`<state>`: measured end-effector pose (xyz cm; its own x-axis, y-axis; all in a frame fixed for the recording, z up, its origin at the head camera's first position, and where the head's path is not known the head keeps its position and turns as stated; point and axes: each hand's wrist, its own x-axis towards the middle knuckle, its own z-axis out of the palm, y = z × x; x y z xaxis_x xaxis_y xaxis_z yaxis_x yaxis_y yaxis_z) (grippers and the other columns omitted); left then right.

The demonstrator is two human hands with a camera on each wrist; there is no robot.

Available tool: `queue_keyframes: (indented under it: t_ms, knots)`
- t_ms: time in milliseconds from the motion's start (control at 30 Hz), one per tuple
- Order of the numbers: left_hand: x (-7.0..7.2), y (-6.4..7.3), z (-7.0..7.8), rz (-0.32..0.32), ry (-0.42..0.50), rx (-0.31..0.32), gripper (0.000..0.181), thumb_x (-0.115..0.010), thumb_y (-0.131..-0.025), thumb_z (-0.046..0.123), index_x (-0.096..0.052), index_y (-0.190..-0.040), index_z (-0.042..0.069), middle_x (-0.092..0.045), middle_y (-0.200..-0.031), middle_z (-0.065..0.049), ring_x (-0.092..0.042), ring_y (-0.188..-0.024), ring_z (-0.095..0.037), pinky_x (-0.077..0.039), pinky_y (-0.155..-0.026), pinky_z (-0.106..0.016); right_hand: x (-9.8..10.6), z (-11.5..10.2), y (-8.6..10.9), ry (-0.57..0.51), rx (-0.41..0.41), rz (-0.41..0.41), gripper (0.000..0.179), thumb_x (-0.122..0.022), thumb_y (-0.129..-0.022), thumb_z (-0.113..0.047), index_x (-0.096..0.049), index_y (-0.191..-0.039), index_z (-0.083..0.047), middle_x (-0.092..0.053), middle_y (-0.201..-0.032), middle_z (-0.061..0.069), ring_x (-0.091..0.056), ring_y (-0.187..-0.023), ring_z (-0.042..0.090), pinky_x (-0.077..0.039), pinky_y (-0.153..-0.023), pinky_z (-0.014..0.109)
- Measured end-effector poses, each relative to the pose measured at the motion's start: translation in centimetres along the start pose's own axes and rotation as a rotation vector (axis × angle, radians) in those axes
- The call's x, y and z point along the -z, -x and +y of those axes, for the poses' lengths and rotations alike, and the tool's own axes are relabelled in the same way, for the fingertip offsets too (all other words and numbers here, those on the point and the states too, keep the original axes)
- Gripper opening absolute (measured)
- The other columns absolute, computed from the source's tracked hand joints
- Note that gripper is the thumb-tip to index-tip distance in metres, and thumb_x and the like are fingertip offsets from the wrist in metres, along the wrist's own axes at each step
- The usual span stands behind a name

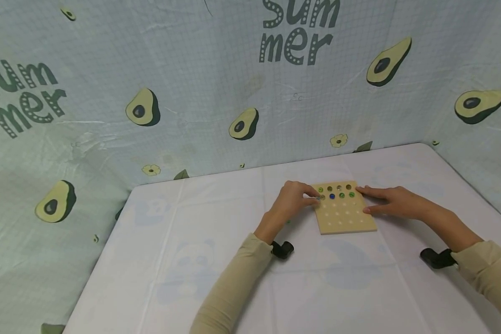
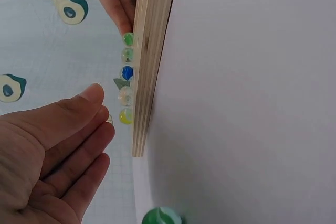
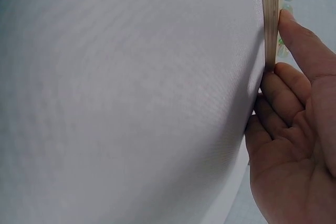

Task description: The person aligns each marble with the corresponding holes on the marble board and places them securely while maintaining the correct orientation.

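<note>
A square wooden peg board (image 1: 345, 225) lies on the table with two rows of glass marbles at its far side, among them a blue marble (image 1: 332, 196). My left hand (image 1: 290, 199) is at the board's left edge, fingertips beside a clear marble (image 2: 126, 96). Its thumb and fingers are stretched towards the board in the left wrist view, with no marble showing between them. Along the right edge rests my right hand (image 1: 401, 202), thumb and forefinger extended against the board. A loose green marble (image 2: 161, 216) sits on the table, partly under the left wrist in the head view.
A white cloth with faint panda prints covers the table (image 1: 183, 241). Behind and beside it hangs a pale curtain (image 1: 192, 83) with avocado prints. Small black wrist cameras (image 1: 283, 250) sit at both cuffs. Several hollows in the board's nearer rows hold no marbles.
</note>
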<state>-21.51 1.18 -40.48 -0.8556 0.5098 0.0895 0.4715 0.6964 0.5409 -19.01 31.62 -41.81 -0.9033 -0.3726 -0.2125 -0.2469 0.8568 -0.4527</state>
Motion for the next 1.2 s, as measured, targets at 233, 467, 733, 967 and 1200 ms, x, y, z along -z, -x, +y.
queue_keyframes:
  t_ms: [233,467,733,967,1200]
  knots:
    - [-0.3,-0.3,0.8,-0.035,-0.034,0.014,0.023,-0.081,-0.088,0.025,-0.081,-0.109,0.016,-0.078,-0.104,0.005,-0.069,-0.104,-0.009,-0.050,-0.087,-0.017,-0.2,-0.1,0.1,0.001,-0.014,-0.004,0.089,-0.066,-0.090,-0.063,-0.039,-0.156,-0.010,-0.034,-0.156,0.030,-0.031,-0.140,0.058,-0.033,-0.105,0.073]
    - [-0.7,-0.3,1.1,-0.035,-0.070,0.046,0.023,-0.082,-0.086,0.026,-0.082,-0.108,0.018,-0.078,-0.099,0.008,-0.068,-0.097,-0.003,-0.049,-0.080,-0.013,0.0,-0.1,-0.1,0.006,0.007,-0.003,0.088,-0.066,-0.091,-0.062,-0.039,-0.156,-0.010,-0.034,-0.155,0.030,-0.032,-0.140,0.057,-0.034,-0.106,0.072]
    - [-1.5,-0.4,1.6,-0.004,-0.126,0.079,0.021,-0.082,-0.087,0.028,-0.082,-0.106,0.019,-0.078,-0.099,0.009,-0.068,-0.094,-0.002,-0.050,-0.076,-0.013,0.1,0.0,0.1,0.002,-0.003,-0.005,0.088,-0.065,-0.091,-0.062,-0.038,-0.157,-0.010,-0.033,-0.156,0.030,-0.031,-0.140,0.057,-0.033,-0.106,0.072]
    - [-2.0,-0.5,2.6,-0.001,-0.220,0.116,0.023,-0.081,-0.086,0.032,-0.082,-0.107,0.022,-0.077,-0.100,0.011,-0.068,-0.086,-0.001,-0.050,-0.067,-0.013,0.1,0.0,0.1,0.003,-0.001,-0.005,0.088,-0.065,-0.091,-0.062,-0.039,-0.157,-0.010,-0.034,-0.156,0.030,-0.031,-0.140,0.057,-0.034,-0.105,0.072]
    - [-1.9,-0.6,3.0,0.011,-0.230,0.119,0.021,-0.083,-0.084,0.030,-0.083,-0.103,0.022,-0.077,-0.097,0.010,-0.070,-0.090,-0.005,-0.052,-0.069,-0.015,0.1,0.0,0.0,0.001,0.004,-0.007,0.088,-0.065,-0.091,-0.062,-0.039,-0.157,-0.010,-0.034,-0.156,0.030,-0.032,-0.140,0.057,-0.034,-0.105,0.072]
